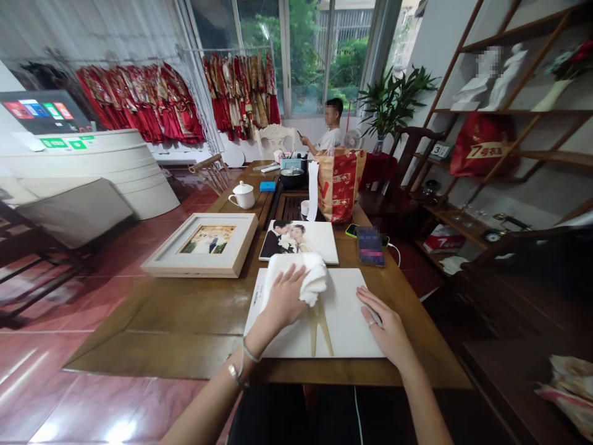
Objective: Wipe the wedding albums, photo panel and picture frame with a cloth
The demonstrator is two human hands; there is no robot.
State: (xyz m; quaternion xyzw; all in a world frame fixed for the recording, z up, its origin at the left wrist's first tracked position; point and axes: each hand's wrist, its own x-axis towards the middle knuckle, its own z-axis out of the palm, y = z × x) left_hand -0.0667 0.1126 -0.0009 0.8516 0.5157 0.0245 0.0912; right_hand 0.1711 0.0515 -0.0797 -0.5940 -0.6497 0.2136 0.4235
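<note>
A flat white board (345, 321) lies on the wooden table (185, 315) in front of me, with a thin gold strip down its middle. My left hand (285, 300) presses a bunched white cloth (308, 275) onto the board's upper left part, fingers closed over the cloth. My right hand (386, 327) rests flat on the board's right edge, fingers stretched out, a ring on one finger, holding nothing.
Beyond the board lie a wedding photo print (299, 241), a framed photo (204, 244) to the left and a phone (370, 246) to the right. Farther back stand a red paper bag (340, 185), a white teapot (243, 194) and a seated person (331, 130). Shelves (500, 111) line the right.
</note>
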